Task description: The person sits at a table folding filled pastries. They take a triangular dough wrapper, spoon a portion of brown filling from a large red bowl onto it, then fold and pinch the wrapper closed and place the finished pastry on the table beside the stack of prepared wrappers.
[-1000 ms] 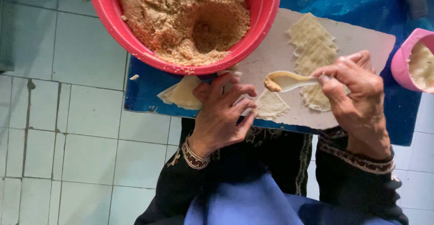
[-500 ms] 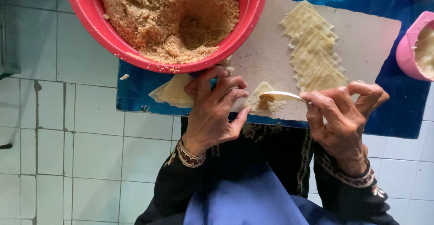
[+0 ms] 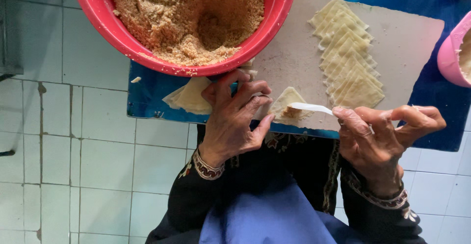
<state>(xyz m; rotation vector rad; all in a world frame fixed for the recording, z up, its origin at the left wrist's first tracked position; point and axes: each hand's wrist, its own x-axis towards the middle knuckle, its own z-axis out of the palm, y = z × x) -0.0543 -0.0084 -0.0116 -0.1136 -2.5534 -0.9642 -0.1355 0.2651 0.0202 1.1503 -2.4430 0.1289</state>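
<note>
The bowl of crumbly filling (image 3: 186, 23) stood at the far left of the board (image 3: 289, 57). The row of dough squares (image 3: 348, 62) lay on the board, right of the bowl. One dough square (image 3: 289, 104) lay at the near edge, between the left hand (image 3: 233, 119) and the right hand (image 3: 382, 136), with the spoon (image 3: 310, 108) over it. A smaller bowl (image 3: 454, 52) stood far right.

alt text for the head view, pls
The left hand steadies a small dough square on a pale board while the right hand spoons crumbly filling onto it with a white spoon, below a red bowl of filling.
</note>
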